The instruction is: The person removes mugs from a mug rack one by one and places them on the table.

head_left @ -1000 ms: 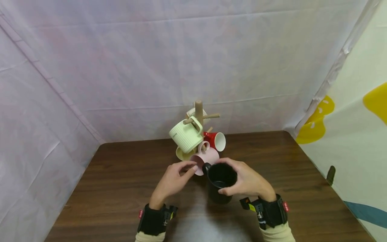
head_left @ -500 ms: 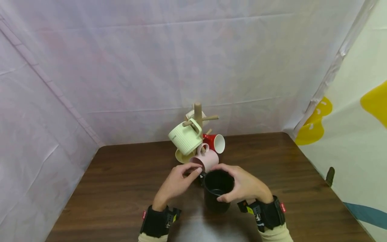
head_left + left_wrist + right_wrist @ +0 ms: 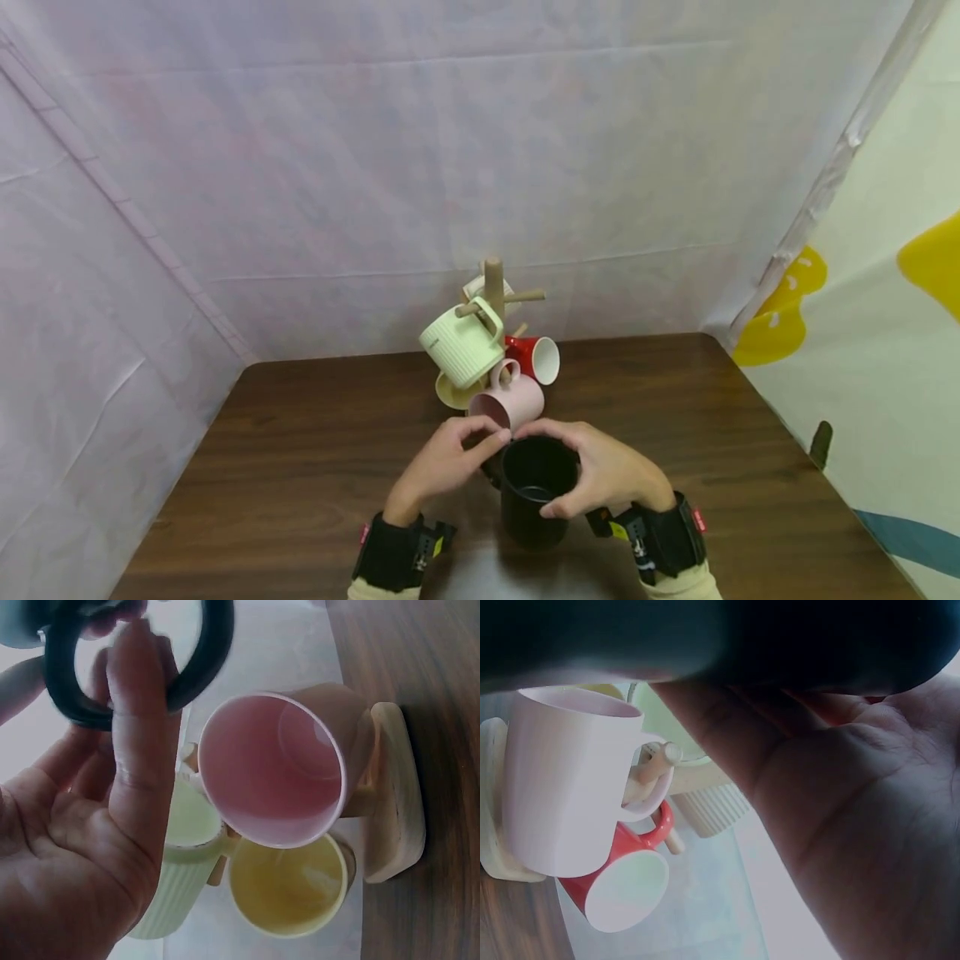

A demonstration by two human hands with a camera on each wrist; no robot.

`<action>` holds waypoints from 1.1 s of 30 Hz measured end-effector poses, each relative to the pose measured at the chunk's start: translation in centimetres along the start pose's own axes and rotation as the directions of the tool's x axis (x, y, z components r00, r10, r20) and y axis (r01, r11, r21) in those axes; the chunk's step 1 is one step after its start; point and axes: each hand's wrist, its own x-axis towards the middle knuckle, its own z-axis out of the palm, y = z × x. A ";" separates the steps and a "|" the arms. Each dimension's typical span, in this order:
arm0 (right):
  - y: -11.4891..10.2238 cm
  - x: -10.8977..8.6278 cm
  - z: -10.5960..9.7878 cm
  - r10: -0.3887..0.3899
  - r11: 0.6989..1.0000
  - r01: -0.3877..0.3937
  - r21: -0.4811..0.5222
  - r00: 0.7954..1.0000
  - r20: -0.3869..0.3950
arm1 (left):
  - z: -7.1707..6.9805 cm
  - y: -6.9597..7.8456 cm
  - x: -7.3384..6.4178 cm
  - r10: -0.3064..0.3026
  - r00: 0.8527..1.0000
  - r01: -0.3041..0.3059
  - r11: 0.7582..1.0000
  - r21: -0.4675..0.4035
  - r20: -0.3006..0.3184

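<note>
A black mug [image 3: 534, 515] is held upright over the near middle of the table, its mouth facing up. My right hand [image 3: 617, 468] grips its body from the right, thumb on the near side and fingers round the far side. From the left, my left hand [image 3: 444, 468] pinches the mug's handle [image 3: 220, 637], with the thumb lying across the loop in the left wrist view. Just behind the mug, a pink mug [image 3: 519, 406] hangs sideways by its handle on a low peg of a wooden mug tree [image 3: 493, 279].
Also on the tree are a pale green ribbed mug [image 3: 459, 348], a red mug [image 3: 521, 350] with a white inside, a yellow mug [image 3: 452, 393] and a whitish mug [image 3: 474, 287]. One upper peg [image 3: 528, 296] juts right, bare. Behind the brown table [image 3: 300, 467] hangs a pale cloth [image 3: 337, 167].
The black mug has come slightly left and nearer to me in my right hand. My left hand has moved right and taken hold of its handle.
</note>
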 end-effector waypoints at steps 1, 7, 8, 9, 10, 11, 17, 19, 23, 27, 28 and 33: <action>-0.1 0.0 0.0 -0.009 1.000 0.009 -0.001 1.000 0.000 | 0.0 -0.1 0.0 0.016 1.000 -0.016 1.000 0.004 0.012; -1.6 0.1 0.0 -0.068 0.998 0.068 0.011 0.998 0.002 | 0.5 -0.8 -0.1 -0.011 0.993 0.021 0.996 -0.086 0.120; -1.9 0.1 0.1 -0.074 0.997 0.074 0.019 0.997 0.006 | 0.6 -1.1 -0.1 -0.026 0.991 0.040 0.994 -0.104 0.133; -2.2 0.2 0.0 -0.078 0.997 0.078 0.023 0.997 0.010 | 0.7 -1.5 0.0 -0.034 0.989 0.051 0.991 -0.120 0.143; -2.4 0.2 0.0 -0.081 0.996 0.081 0.022 0.997 0.012 | 0.8 -1.9 0.0 -0.040 0.988 0.060 0.989 -0.132 0.148; -2.5 0.3 0.0 -0.083 0.996 0.083 0.024 0.996 0.013 | 0.9 -2.3 0.1 -0.039 0.988 0.061 0.988 -0.144 0.150; -2.5 0.6 -0.2 -0.093 0.995 0.092 0.035 0.996 0.017 | 0.9 -4.3 0.8 0.021 0.992 -0.006 0.993 -0.121 0.126; -2.4 0.6 -0.2 -0.094 0.995 0.093 0.038 0.995 0.019 | 0.8 -4.4 0.9 0.034 0.992 -0.021 0.994 -0.109 0.119; -2.3 0.7 -0.1 -0.089 0.995 0.087 0.056 0.995 0.033 | 0.8 -4.5 0.8 0.035 0.992 -0.020 0.993 -0.117 0.121; -2.4 0.8 -0.1 -0.080 0.994 0.076 0.082 0.995 0.053 | 0.7 -4.3 0.6 0.003 0.992 0.014 0.991 -0.135 0.124; -2.4 0.9 -0.1 -0.078 0.993 0.073 0.089 0.995 0.058 | 0.6 -4.3 0.5 -0.008 0.992 0.025 0.990 -0.136 0.124; -2.1 0.9 -0.1 -0.056 0.994 0.050 0.097 0.997 0.062 | 0.3 -4.2 0.4 -0.041 0.993 0.053 0.993 -0.108 0.108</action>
